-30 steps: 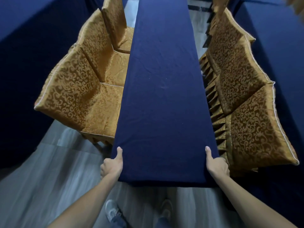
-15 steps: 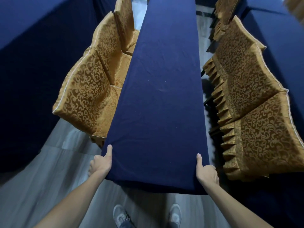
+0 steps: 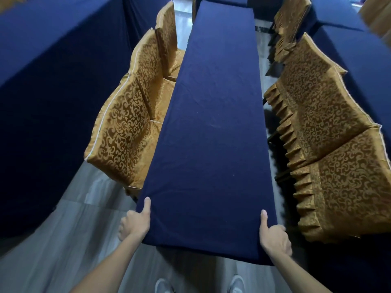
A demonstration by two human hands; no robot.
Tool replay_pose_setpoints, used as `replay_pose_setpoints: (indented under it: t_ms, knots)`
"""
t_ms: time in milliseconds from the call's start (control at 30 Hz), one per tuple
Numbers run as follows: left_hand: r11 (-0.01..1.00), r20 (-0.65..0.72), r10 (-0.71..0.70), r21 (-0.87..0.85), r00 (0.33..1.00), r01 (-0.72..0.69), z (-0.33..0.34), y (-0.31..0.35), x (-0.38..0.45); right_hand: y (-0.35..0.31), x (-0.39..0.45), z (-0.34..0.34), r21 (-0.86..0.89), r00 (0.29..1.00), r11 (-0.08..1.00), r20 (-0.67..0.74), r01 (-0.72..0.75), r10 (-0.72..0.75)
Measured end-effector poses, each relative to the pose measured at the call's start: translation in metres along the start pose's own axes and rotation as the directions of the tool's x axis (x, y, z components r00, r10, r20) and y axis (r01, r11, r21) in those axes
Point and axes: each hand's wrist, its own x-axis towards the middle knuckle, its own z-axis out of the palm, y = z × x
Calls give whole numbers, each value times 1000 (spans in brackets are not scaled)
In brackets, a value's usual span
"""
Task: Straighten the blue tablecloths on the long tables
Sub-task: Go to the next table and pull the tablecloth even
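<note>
While the view tilted lower a moment ago, now looks further up the room, with more of the far end in sight. Both hands at the same near corners as before.

Left hand (image 3: 135, 223) clamped on the near left corner of the blue tablecloth (image 3: 213, 132), thumb lying flat on top, fingers curled under the edge out of sight. Right hand (image 3: 275, 240) gripping the near right corner the same way, thumb up on the cloth.

Tablecloth spread over the long table in the middle, long axis running straight away from the person, near short edge just above two pale shoes (image 3: 163, 286). Matte woven fabric, mostly smooth, faint creases along the top, sides hanging down.

Gold chairs (image 3: 124, 132) tucked in along the left side, shiny scroll-patterned covers with pale piping. More gold chairs (image 3: 330, 132) on the right, with pleated skirts. Pale grey floor (image 3: 63, 240) below, streaked like wood planks.
</note>
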Motion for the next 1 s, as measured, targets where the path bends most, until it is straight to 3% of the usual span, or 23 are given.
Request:
replay_pose_setpoints:
  t_ms: [233, 567, 933, 1000]
  knots:
    - [999, -66, 53, 6, 996, -53, 9, -2, 4, 1, 7, 10, -5, 997, 1000, -79, 12, -12]
    - [934, -226, 354, 137, 908, -330, 23, -8, 2, 6, 13, 19, 20, 992, 1000, -128, 11, -8]
    - [944, -283, 317, 4, 905, -329, 26, -13, 8, 37, 11, 37, 124, 968, 978, -209, 169, -141]
    - [942, -306, 315, -12, 898, -335, 27, -13, 11, 46, 7, 44, 208, 965, 965, -237, 161, -110]
